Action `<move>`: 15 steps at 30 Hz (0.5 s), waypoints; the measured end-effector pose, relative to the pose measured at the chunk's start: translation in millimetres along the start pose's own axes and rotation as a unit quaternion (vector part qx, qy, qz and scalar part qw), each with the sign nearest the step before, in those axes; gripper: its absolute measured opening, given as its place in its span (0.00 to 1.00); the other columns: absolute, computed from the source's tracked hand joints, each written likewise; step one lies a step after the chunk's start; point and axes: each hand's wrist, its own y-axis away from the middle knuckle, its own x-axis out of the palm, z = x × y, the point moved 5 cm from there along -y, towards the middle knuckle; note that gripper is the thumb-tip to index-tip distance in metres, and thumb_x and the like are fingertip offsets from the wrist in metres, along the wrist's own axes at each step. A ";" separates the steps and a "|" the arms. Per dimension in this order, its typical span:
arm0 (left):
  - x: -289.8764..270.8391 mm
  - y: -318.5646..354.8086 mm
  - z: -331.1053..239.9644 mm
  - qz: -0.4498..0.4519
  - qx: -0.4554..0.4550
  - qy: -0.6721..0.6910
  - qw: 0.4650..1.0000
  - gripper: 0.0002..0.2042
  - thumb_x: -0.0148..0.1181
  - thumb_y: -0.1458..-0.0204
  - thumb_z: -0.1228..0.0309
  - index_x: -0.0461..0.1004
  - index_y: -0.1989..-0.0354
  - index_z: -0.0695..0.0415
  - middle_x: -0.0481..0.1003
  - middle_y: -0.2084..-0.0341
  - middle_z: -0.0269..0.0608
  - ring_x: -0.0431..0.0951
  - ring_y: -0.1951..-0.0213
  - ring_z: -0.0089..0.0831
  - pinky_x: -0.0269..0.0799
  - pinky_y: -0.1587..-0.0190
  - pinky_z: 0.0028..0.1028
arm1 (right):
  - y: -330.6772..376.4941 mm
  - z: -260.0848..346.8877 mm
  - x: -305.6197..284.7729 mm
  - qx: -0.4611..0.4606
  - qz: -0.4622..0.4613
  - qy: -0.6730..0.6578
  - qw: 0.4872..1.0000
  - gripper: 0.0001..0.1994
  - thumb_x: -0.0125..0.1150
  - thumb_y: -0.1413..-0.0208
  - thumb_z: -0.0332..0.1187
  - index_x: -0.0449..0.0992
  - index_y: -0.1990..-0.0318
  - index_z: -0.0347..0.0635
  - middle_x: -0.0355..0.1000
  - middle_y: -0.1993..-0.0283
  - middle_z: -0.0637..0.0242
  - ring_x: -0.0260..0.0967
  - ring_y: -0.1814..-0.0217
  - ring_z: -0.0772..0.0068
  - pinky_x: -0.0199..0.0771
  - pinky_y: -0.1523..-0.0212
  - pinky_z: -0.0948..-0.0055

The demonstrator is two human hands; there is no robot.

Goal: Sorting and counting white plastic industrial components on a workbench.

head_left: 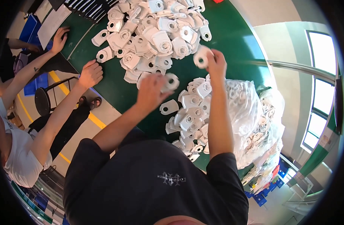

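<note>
My right hand (217,64) grips a white plastic part (199,59) with a rounded end and a round hole, held over the green table near the large heap. Lower and to the left, my left hand (151,92) is closed on another white plastic part (174,83) with a hole; both are slightly blurred. Beyond my hands lies a big heap of similar white parts (142,43). A smaller pile of them (192,108) sits between my forearms, with one loose part (169,107) at its left side.
Clear plastic bags (241,112) full of white parts bulge at the table's right side. At the left, a co-worker's hand (91,74) rests by the green table (115,88) edge, another hand (60,39) farther back. A black rack (89,9) stands at the far left, a stool (42,101) below.
</note>
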 end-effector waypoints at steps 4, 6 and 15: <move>45.8 29.1 -39.9 0.096 0.056 0.066 0.992 0.30 0.75 0.59 0.56 0.74 0.46 0.52 0.71 0.49 0.42 0.71 0.48 0.44 0.66 0.45 0.43 | 35.2 -16.8 -51.3 0.003 0.097 0.167 0.981 0.12 0.65 0.39 0.35 0.79 0.54 0.35 0.76 0.67 0.67 0.69 0.69 0.79 0.69 0.69 0.75; 58.2 36.8 -51.0 0.100 0.081 0.066 0.990 0.30 0.75 0.58 0.55 0.73 0.46 0.52 0.71 0.49 0.42 0.70 0.46 0.44 0.66 0.44 0.42 | 47.9 -22.2 -63.6 0.030 0.132 0.208 0.969 0.12 0.66 0.41 0.34 0.80 0.55 0.36 0.76 0.69 0.64 0.71 0.70 0.75 0.69 0.68 0.71; 19.3 -38.4 -24.1 0.001 0.109 0.032 0.994 0.24 0.71 0.53 0.58 0.74 0.49 0.52 0.69 0.43 0.43 0.66 0.38 0.49 0.62 0.38 0.49 | 42.5 29.9 -5.8 -0.115 0.114 0.391 0.906 0.18 0.72 0.49 0.43 0.82 0.55 0.43 0.75 0.54 0.54 0.75 0.52 0.51 0.75 0.49 0.59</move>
